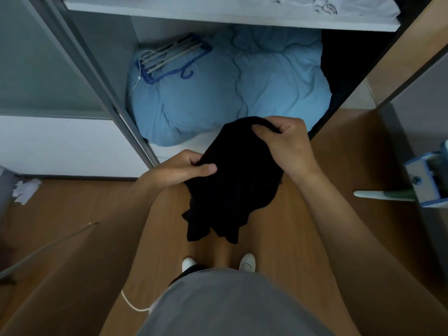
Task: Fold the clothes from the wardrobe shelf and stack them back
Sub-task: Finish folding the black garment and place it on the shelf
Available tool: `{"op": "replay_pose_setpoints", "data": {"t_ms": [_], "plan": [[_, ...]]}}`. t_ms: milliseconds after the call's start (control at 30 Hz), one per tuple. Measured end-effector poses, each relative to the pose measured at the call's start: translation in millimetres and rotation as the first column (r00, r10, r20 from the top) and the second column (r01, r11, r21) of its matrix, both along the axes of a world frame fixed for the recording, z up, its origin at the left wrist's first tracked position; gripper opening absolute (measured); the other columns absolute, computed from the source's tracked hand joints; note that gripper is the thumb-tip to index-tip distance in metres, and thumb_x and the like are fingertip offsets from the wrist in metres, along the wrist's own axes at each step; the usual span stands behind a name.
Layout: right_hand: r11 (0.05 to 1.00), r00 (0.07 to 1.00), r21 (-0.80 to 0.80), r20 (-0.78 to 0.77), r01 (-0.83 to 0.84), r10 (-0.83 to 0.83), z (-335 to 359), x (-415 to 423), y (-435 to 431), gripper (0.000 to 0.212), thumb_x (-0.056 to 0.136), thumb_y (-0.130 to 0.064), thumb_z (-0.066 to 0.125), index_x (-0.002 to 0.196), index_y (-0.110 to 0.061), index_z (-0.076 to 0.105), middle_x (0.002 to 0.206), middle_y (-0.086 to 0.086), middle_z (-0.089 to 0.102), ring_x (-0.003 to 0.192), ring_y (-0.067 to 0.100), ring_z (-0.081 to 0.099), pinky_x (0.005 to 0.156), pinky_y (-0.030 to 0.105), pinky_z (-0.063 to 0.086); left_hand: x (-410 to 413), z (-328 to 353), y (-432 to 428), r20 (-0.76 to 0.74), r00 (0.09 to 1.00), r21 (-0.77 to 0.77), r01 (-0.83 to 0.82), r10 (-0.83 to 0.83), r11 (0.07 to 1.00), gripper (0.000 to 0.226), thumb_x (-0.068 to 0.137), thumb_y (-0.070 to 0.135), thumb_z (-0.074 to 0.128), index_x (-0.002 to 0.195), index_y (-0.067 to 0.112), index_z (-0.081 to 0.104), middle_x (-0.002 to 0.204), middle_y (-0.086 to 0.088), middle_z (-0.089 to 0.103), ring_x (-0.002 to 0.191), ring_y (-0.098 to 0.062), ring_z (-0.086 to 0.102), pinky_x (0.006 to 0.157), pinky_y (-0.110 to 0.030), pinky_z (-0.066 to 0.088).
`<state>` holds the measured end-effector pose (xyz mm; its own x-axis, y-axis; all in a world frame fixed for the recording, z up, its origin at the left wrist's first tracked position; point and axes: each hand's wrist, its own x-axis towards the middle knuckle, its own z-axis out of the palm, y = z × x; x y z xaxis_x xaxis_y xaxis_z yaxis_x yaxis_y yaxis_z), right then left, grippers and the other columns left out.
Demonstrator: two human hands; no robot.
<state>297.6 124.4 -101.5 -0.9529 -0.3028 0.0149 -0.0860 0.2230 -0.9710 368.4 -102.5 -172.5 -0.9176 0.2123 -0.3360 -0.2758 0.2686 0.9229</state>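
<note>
Hands grip a black garment (232, 180) above the wooden floor (327, 166) before the wardrobe shelf (218, 16): left hand (184, 168) and right hand (283, 141) both pinching its upper edge

No readable text, label, brand, number or sign appears on any surface in view.
</note>
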Motion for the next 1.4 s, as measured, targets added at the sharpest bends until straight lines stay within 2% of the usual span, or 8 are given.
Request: {"op": "replay_pose_setpoints", "data": {"t_ms": [267,400,600,733,867,1033,1300,1400], "plan": [[0.941,0.93,-0.091,0.207,0.327,-0.303,-29.5,-7.3,32.4,0.015,0.092,-0.012,0.068,0.081,-0.009,0.076,0.079,0.004,0.074,0.073,0.014,0.069,0.065,0.023,0.056,20.2,-37.4,-14.8,0.073,0.997,-0.065,-0.028,0.033,0.997,0.01,0.078,0.041,0.077,0.084,0.034,0.079,0.087,0.009,0.077,0.081,-0.002,0.071,0.068,-0.014,0.05],[0.887,0.871,-0.032,0.204,0.461,-0.446,-45.5,-13.9,46.6,0.015,0.094,-0.011,0.064,0.086,-0.005,0.075,0.081,0.007,0.07,0.073,0.013,0.065,0.067,0.024,0.054,14.7,-37.1,-7.4,-0.008,0.995,-0.083,-0.1,0.1,0.991,0.044,0.086,0.047,0.069,0.089,0.004,0.072,0.079,-0.004,0.07,0.073,-0.011,0.063,0.066,-0.026,0.046],[0.844,0.836,-0.028,0.156,0.536,-0.526,-50.8,-28.1,60.7,0.026,0.095,-0.013,0.062,0.072,-0.021,0.071,0.074,0.0,0.067,0.069,0.008,0.063,0.067,0.022,0.055,7.8,-24.1,10.2,-0.169,0.951,-0.021,-0.266,0.259,0.964,0.065,0.092,0.054,0.055,0.093,-0.011,0.066,0.079,-0.02,0.064,0.07,-0.022,0.058,0.067,-0.031,0.041],[0.827,0.821,-0.048,0.164,0.56,-0.546,-59.2,-29.9,67.1,0.028,0.098,-0.015,0.058,0.072,-0.019,0.068,0.074,-0.002,0.062,0.071,0.008,0.059,0.067,0.021,0.051,2.5,-12.8,7.1,-0.141,0.978,-0.063,-0.162,0.152,0.985,0.055,0.08,0.049,0.068,0.079,-0.005,0.061,0.067,-0.003,0.057,0.061,-0.008,0.054,0.055,-0.018,0.04],[0.856,0.84,-0.043,0.225,0.515,-0.494,-72.5,-25.0,75.5,0.03,0.097,-0.016,0.058,0.068,-0.017,0.064,0.07,-0.002,0.058,0.067,0.01,0.055,0.062,0.021,0.047,2.5,-8.6,3.4,-0.004,0.995,-0.078,-0.096,0.096,0.992,0.04,0.078,0.037,0.078,0.096,0.002,0.071,0.081,0.003,0.071,0.074,-0.006,0.067,0.063,-0.016,0.051],[0.904,0.864,0.112,0.267,0.412,-0.427,-94.7,-5.2,58.8,0.025,0.094,-0.025,0.065,0.073,-0.015,0.057,0.066,-0.003,0.061,0.057,0.006,0.06,0.054,0.021,0.047,-6.2,-9.8,35.6,0.274,0.808,0.153,-0.572,0.521,0.806,0.029,0.091,0.035,0.072,0.104,0.009,0.073,0.094,-0.005,0.078,0.087,-0.019,0.076,0.065,-0.021,0.057],[0.993,0.979,0.019,0.164,0.12,-0.121,-93.9,43.1,-4.6,0.016,0.099,-0.015,0.056,0.113,-0.015,0.065,0.106,0.002,0.071,0.097,0.011,0.068,0.082,0.023,0.055,-12.0,-14.0,82.5,0.457,0.738,0.19,-0.626,0.496,0.756,0.026,0.1,0.034,0.058,0.114,0.014,0.065,0.106,-0.007,0.073,0.096,-0.024,0.071,0.073,-0.035,0.059],[0.997,0.996,0.05,0.06,0.06,-0.063,-91.3,57.7,-15.0,0.025,0.099,-0.01,0.055,0.121,-0.013,0.066,0.112,-0.001,0.07,0.101,0.006,0.065,0.089,0.02,0.052,-17.6,-10.6,91.0,0.469,0.68,0.215,-0.707,0.564,0.674,0.029,0.102,0.04,0.05,0.102,0.014,0.065,0.096,-0.01,0.073,0.08,-0.022,0.073,0.062,-0.03,0.057]]}}
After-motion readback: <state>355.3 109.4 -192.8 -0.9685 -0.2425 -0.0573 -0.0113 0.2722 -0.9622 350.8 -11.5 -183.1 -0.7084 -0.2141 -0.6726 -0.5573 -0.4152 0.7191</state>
